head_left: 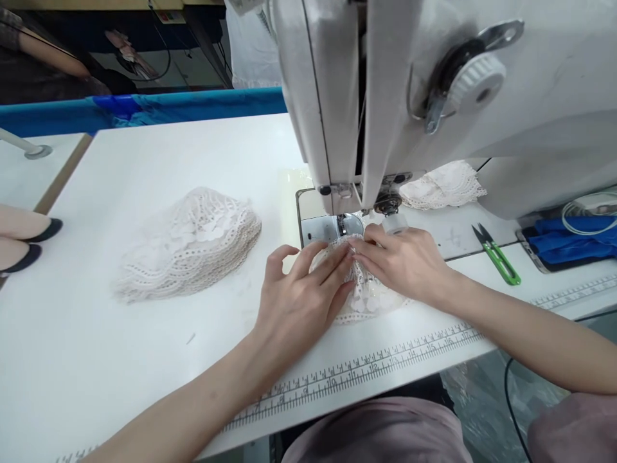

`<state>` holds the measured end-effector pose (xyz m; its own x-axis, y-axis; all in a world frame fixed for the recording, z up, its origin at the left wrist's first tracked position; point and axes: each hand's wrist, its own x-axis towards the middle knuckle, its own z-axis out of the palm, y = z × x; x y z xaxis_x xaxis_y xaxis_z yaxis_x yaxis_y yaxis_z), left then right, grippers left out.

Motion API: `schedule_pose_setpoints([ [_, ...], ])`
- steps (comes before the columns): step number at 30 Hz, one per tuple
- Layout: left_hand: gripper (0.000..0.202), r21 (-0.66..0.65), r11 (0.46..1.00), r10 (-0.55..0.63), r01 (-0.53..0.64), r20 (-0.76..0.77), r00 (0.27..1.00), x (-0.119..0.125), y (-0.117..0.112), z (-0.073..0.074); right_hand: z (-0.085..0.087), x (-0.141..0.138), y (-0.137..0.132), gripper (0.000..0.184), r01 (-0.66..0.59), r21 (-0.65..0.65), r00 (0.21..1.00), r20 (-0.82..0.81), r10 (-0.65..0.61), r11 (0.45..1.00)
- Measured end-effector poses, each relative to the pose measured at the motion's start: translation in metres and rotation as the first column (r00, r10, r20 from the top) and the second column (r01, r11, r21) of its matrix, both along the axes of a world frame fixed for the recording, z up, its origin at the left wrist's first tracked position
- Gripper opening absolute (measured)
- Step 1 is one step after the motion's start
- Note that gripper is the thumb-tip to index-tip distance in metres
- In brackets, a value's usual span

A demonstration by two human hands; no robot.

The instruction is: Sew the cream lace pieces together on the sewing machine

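A small white lace piece [362, 297] lies on the sewing table just in front of the needle of a white sewing machine [409, 96]. My left hand [301, 297] rests on its left part with fingers stretched out and pressing down. My right hand [402, 263] lies on its right part, fingertips flat and meeting the left fingertips near the presser foot [348, 225]. Neither hand grips anything.
A stack of white lace pieces [190, 241] sits left on the white table [144, 167]. More lace [443, 185] lies behind the machine. Green thread snips [496, 255] and blue fabric [571, 241] are at right. A ruler strip [366, 366] runs along the front edge. Another person's feet [26, 238] at far left.
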<state>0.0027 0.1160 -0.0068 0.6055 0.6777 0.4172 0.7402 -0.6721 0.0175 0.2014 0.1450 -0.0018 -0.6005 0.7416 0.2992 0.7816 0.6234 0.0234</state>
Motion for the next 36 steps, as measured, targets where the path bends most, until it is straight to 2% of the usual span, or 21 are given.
schedule_pose_setpoints([
  [10,0.029,0.008,0.999,0.044,-0.043,-0.057,0.997,-0.0008,0.0044,-0.0011,-0.0039,0.0001,0.0061,0.032,0.027,0.057,0.995,0.098,-0.032,0.998],
  [20,0.029,-0.016,0.998,0.06,-0.061,-0.039,0.997,0.0007,0.0052,-0.0018,-0.004,0.0004,0.0095,0.03,0.032,0.002,0.998,0.061,-0.032,0.999],
  [24,0.03,-0.019,0.998,0.054,-0.055,-0.025,0.998,0.002,0.0043,-0.0017,-0.0053,0.0006,0.0098,0.031,0.023,0.034,0.997,0.075,-0.025,0.999],
  [30,0.026,0.06,0.996,0.072,-0.07,-0.031,0.997,0.0028,0.0054,-0.0032,-0.0051,0.0011,0.0082,0.031,0.035,0.085,0.993,0.106,-0.044,0.996],
  [36,0.028,0.062,0.995,0.083,-0.081,-0.023,0.996,0.0019,0.0101,-0.0042,-0.0035,-0.0001,0.0094,0.033,0.056,0.13,0.984,0.162,-0.077,0.99],
])
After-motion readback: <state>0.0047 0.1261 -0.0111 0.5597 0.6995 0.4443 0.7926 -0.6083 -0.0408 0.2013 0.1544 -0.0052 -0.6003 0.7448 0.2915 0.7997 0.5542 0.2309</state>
